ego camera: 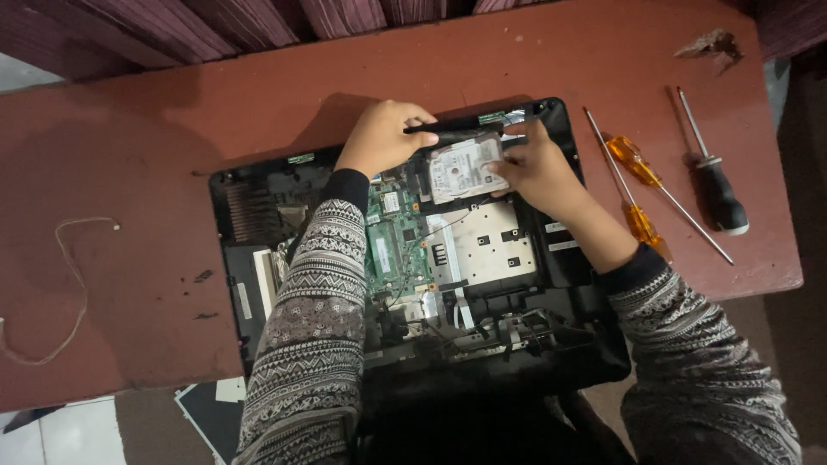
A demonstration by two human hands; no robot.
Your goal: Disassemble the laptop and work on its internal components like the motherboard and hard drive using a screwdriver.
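Together, both hands are holding the silver hard drive over the opened laptop: left hand gripping its far-left edge, right hand pinching its right side.

You wear a knitted sweater with long sleeves, and both sleeves show the same pattern: narrow bands of zigzags, diamonds and small dots in grey, white and dark tones. Under each sleeve a plain black cuff comes out at the wrist. Your left hand and right hand are bare, without gloves.
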